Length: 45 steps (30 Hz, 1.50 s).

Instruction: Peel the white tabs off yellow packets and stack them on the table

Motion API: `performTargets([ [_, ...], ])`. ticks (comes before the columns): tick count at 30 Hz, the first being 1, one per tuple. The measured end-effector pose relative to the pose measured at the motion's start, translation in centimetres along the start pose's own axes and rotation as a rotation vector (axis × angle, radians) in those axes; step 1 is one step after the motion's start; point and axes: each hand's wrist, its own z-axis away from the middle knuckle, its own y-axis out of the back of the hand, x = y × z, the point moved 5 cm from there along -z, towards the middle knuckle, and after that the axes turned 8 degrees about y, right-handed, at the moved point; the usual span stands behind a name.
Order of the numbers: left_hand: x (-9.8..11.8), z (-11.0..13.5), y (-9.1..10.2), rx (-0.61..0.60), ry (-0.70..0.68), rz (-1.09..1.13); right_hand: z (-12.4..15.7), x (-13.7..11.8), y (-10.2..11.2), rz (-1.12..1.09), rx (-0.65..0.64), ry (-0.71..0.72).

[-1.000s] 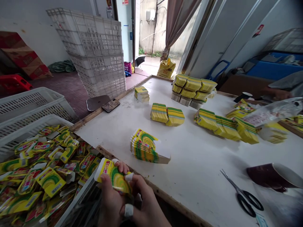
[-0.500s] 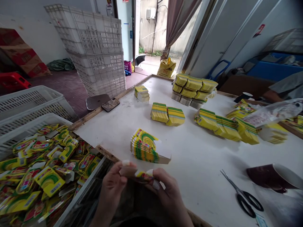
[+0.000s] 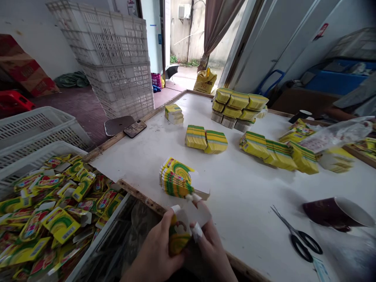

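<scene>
Both of my hands hold one flattened yellow-green carton (image 3: pixel 179 231) at the near edge of the white table (image 3: pixel 249 196). My left hand (image 3: pixel 157 250) grips its left side with the thumb on top. My right hand (image 3: pixel 210 246) pinches its white flap with taped fingertips. Just beyond them a fanned stack of flattened cartons (image 3: pixel 178 181) lies on the table. A white crate (image 3: pixel 35 160) at my left is full of loose cartons (image 3: pixel 58 219).
Banded bundles of cartons (image 3: pixel 205 139) and a taller pile (image 3: pixel 237 107) sit farther back. Scissors (image 3: pixel 296 235) and a dark cup on its side (image 3: pixel 335 213) lie at right. A phone (image 3: pixel 134 128) rests at the table's left edge. Stacked white crates (image 3: pixel 111 58) stand behind. Another person's arm (image 3: pixel 352 105) is at far right.
The carton was turned from flat and edge-on to upright in my hands, and my hands shifted slightly right toward the fanned stack.
</scene>
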Motion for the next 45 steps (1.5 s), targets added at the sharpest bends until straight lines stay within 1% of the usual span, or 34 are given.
performTargets([
  [2, 0.6, 0.3, -0.3, -0.001, -0.091, -0.042, 0.2, 1.1, -1.4, -0.226, -0.107, -0.199],
  [3, 0.9, 0.4, -0.4, -0.009, -0.122, -0.056, 0.3, 1.3, -2.0, -0.301, -0.139, -0.261],
  [4, 1.1, 0.4, -0.4, -0.018, -0.135, -0.066, 0.4, 1.2, -2.4, -0.345, -0.163, -0.289],
  [5, 1.3, 0.3, -0.4, -0.028, -0.131, -0.069, 0.4, 1.1, -2.6, -0.358, -0.180, -0.288],
  [6, 1.3, 0.3, -0.3, -0.037, -0.116, -0.065, 0.4, 0.8, -2.7, -0.338, -0.193, -0.264],
  [8, 1.0, 0.1, -0.2, -0.069, -0.067, -0.045, 0.4, 0.2, -2.5, -0.207, -0.207, -0.164],
  [11, 0.2, -0.2, -0.3, -0.090, -0.006, -0.001, 0.4, -0.4, -2.4, 0.100, -0.274, 0.072],
  [13, -0.6, -0.3, -0.2, -0.044, 0.010, 0.040, 0.4, -0.5, -2.5, 0.243, -0.309, 0.221],
  [15, -1.2, -0.5, 0.4, 0.076, 0.025, 0.058, 0.2, -0.3, -2.2, 0.305, -0.272, 0.313],
  [17, -1.6, -0.6, 1.2, 0.182, 0.056, 0.012, -0.1, -0.1, -1.5, 0.343, -0.191, 0.342],
  [18, -1.6, -0.7, 1.6, 0.203, 0.068, -0.027, -0.2, -0.1, -1.2, 0.371, -0.174, 0.342],
  [19, -1.5, -0.8, 2.0, 0.201, 0.068, -0.067, -0.2, 0.0, -1.0, 0.404, -0.193, 0.334],
  [20, -1.3, -0.9, 2.3, 0.186, 0.059, -0.103, -0.2, 0.1, -1.0, 0.439, -0.239, 0.315],
  [23, -0.5, -1.1, 3.3, 0.171, 0.009, -0.176, -0.2, 0.3, -1.3, 0.514, -0.406, 0.258],
  [26, -0.1, -1.1, 3.8, 0.162, -0.023, -0.209, -0.5, -0.2, -0.9, 0.523, -0.435, 0.259],
  [30, 0.2, -1.0, 3.6, 0.133, -0.059, -0.170, -1.1, -1.8, 0.3, 0.445, -0.466, 0.252],
  [32, 0.3, -1.0, 3.6, 0.148, -0.078, -0.151, -1.4, -2.4, 0.6, 0.425, -0.456, 0.244],
  [34, 0.5, -1.0, 3.7, 0.178, -0.083, -0.150, -1.5, -2.5, 0.5, 0.427, -0.421, 0.224],
  [39, 0.6, -1.1, 4.0, 0.227, -0.046, -0.146, -0.8, -1.4, -1.4, 0.381, -0.322, 0.213],
  [42, 0.3, -1.0, 4.0, 0.227, -0.013, -0.075, -0.5, -1.0, -2.2, 0.337, -0.255, 0.169],
  [43, 0.1, -0.9, 4.2, 0.254, 0.007, -0.005, -0.6, -1.0, -2.3, 0.322, -0.249, 0.154],
  [44, -0.2, -0.8, 4.7, 0.319, 0.029, 0.100, -1.0, -1.2, -2.2, 0.316, -0.234, 0.151],
  [45, -0.5, -0.6, 5.4, 0.422, 0.042, 0.242, -1.6, -1.6, -1.9, 0.326, -0.204, 0.164],
])
